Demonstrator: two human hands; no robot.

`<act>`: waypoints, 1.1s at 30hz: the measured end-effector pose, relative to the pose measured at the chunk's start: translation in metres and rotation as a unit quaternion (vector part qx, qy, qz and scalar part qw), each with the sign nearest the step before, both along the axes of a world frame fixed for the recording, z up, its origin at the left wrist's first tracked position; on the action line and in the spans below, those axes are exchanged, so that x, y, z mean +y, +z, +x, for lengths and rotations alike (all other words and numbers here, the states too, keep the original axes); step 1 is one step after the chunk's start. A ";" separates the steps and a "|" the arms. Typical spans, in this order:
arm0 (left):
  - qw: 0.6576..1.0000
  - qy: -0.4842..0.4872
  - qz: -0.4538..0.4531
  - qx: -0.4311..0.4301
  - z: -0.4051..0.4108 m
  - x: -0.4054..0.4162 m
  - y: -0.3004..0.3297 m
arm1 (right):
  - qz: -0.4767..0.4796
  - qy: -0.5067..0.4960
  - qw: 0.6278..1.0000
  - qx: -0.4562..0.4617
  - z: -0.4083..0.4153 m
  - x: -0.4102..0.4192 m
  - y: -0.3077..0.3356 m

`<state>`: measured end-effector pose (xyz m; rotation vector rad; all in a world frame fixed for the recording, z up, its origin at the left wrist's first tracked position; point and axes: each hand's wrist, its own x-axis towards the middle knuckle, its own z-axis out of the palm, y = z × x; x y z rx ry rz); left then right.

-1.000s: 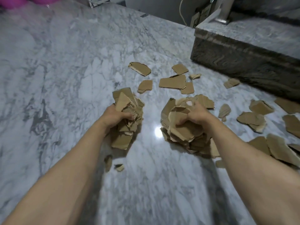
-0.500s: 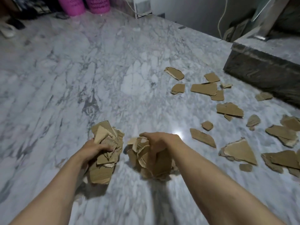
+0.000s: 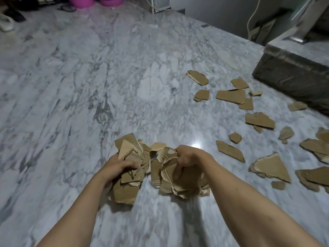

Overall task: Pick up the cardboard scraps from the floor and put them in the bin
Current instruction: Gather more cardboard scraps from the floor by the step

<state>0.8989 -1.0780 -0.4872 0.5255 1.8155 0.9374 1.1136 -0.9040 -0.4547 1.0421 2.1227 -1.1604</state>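
Both hands are loaded: the left hand point(image 3: 118, 165) grips one bundle of cardboard scraps point(image 3: 130, 168), the right hand point(image 3: 187, 157) clutches another. More loose scraps point(image 3: 231, 96) litter the marble floor point(image 3: 89, 86). Next comes carrying them binward, perhaps to the pink baskets point(image 3: 81, 1).

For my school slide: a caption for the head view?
Both hands, left and right, grip cardboard scraps.

**Marble floor strewn with cardboard**

The grey-veined marble floor point(image 3: 106, 86) carries loose cardboard scraps point(image 3: 231, 96) scattered from 1 to 4 o'clock, lying flat, some overlapping. A dark stone step point(image 3: 292, 75) sits at 2 o'clock. Two pink baskets point(image 3: 94, 0) stand at 11 o'clock, beside footwear point(image 3: 7, 24) at 10 o'clock.
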 end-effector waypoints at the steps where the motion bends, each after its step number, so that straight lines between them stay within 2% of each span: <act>1: 1.000 0.001 0.005 -0.008 -0.001 0.004 0.000 | -0.008 -0.010 1.000 0.000 0.006 0.007 0.006; 8: 0.992 0.088 0.054 -0.075 -0.014 0.017 0.000 | -0.053 -0.197 0.978 0.052 0.050 0.079 0.045; 13: 0.992 0.082 0.058 -0.079 -0.010 0.023 -0.004 | -0.085 -0.216 0.969 0.080 0.058 0.100 0.059; 16: 0.991 0.079 0.058 -0.087 -0.006 0.026 -0.005 | -0.059 -0.185 0.979 0.055 0.057 0.099 0.059; 19: 0.991 0.087 0.061 -0.087 -0.005 0.023 -0.005 | -0.012 -0.076 0.997 0.014 0.041 0.067 0.054; 23: 0.987 0.114 0.068 -0.090 -0.010 0.011 -0.005 | -0.055 0.043 0.998 0.000 0.009 0.010 0.036; 25: 0.989 0.111 0.059 -0.083 -0.013 0.004 -0.005 | -0.042 0.091 0.995 -0.014 -0.007 -0.010 0.022; 28: 0.989 0.113 0.053 -0.077 -0.015 -0.003 -0.004 | 0.014 0.107 0.993 -0.047 -0.019 -0.023 0.001; 33: 0.989 0.121 0.055 -0.069 -0.014 -0.003 -0.007 | 0.051 0.093 0.994 -0.039 -0.020 -0.031 -0.007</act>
